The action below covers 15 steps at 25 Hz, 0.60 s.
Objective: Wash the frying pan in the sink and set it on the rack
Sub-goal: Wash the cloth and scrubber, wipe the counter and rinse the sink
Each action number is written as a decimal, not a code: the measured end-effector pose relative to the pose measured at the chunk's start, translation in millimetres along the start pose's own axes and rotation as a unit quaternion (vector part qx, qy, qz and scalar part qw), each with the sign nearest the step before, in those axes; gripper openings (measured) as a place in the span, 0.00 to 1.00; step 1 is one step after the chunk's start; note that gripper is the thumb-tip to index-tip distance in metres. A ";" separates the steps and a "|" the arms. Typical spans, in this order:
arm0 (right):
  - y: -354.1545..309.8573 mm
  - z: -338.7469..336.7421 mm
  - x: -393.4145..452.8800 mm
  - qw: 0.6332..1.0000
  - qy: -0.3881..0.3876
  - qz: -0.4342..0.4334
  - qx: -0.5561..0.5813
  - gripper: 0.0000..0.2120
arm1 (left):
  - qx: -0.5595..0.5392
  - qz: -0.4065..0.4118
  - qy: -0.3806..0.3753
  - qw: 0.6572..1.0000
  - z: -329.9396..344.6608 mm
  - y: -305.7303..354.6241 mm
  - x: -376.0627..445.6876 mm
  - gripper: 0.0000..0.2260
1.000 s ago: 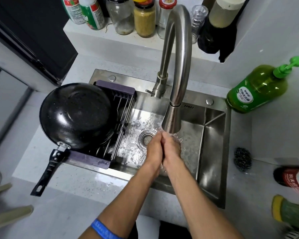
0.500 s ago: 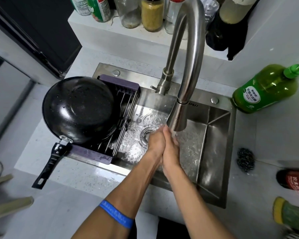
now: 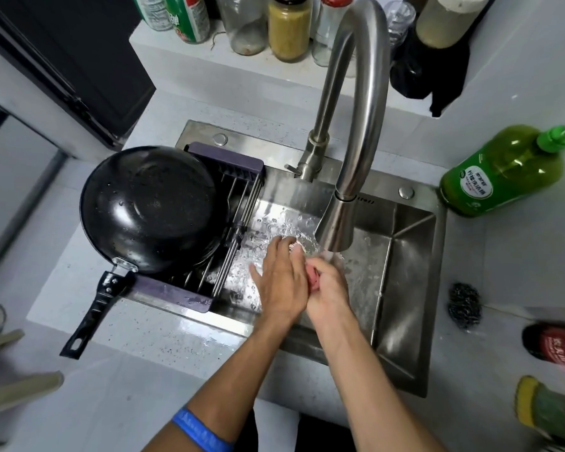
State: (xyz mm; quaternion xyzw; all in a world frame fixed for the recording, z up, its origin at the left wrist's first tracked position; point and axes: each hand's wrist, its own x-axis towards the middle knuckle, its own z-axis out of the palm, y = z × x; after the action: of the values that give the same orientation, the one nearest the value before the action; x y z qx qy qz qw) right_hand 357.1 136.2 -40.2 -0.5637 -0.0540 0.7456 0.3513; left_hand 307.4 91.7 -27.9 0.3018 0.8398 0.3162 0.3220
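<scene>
Neither hand is gripping the pan. The left hand [image 3: 282, 282] is lying flat with fingers straight and slightly spread, its palm pressing against the right hand [image 3: 328, 287]; the right hand's fingers are curling inward against the left palm and holding no object. Both hands are sitting under the water that is running from the faucet [image 3: 346, 151] spout, above the sink [image 3: 408, 288] basin.

The frying pan [image 3: 150, 207] is resting upside down on the rack [image 3: 238, 203], well to the left of the hands and apart from them. Water drops are clinging to its black underside. Its black handle [image 3: 93, 313] is sticking out toward the near left, past the rack's purple end piece and over the counter [image 3: 137, 340]. The rack is spanning the left part of the sink, its metal bars showing between pan and hands.

A blue wristband [image 3: 201, 433] is circling the left forearm. To the right of the sink a green soap bottle [image 3: 499, 171] is lying tilted on the counter, and a steel scourer [image 3: 464, 305] is sitting nearer the front edge. Jars and bottles are standing along the ledge [image 3: 209, 63] behind the faucet.
</scene>
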 end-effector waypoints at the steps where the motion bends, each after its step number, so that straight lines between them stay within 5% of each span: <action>1: -0.9 -4.0 1.0 1.000 -0.005 0.011 0.000 0.11 | -0.039 0.002 0.001 0.999 -3.7 1.6 0.5 0.17; 8: -23.1 -67.9 12.7 0.989 0.103 -0.001 -0.102 0.07 | 0.032 -0.068 -0.110 0.991 11.5 -24.2 -26.3 0.11; 12: -32.3 -72.6 11.2 0.978 0.171 -0.029 -0.118 0.18 | 0.044 0.001 -0.165 0.985 25.5 -20.1 -52.9 0.07; 15: -50.7 -71.9 -4.9 0.981 0.145 -0.035 -0.123 0.19 | 0.008 0.065 -0.205 0.977 31.7 1.0 -61.3 0.06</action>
State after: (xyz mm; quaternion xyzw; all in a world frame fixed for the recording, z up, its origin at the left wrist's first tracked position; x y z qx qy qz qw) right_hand 444.4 148.5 -37.9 -0.7024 -0.1135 0.6308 0.3097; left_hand 368.3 59.4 -24.5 0.4166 0.7371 0.2606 0.4639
